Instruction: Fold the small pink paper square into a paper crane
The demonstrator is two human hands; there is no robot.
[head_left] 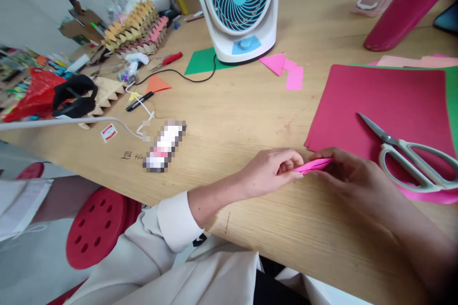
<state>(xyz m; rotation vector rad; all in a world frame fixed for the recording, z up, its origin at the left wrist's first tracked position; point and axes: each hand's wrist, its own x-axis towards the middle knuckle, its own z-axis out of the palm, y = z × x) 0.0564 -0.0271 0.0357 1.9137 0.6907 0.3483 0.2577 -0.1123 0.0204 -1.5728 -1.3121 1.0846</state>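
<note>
Between my two hands is a narrow folded strip of bright pink paper (313, 166), held just above the near part of the table. My left hand (275, 169) pinches its left end between thumb and fingers. At the other end, my right hand (352, 176) grips the strip, its fingertips partly hiding that end. Beside my right hand lie scissors (388, 138) with pale handles, resting on dark red paper sheets (386, 97). More pink paper (429, 195) shows under the scissors' handles.
A white and blue fan (241, 9) stands at the back on green paper (200, 61). Pink paper pieces (294, 78) lie before it. At left are a phone (164, 147), a black pen (139, 101) and cables. A dark pink bottle (404, 7) stands back right. Red stools (96, 228) are below the table.
</note>
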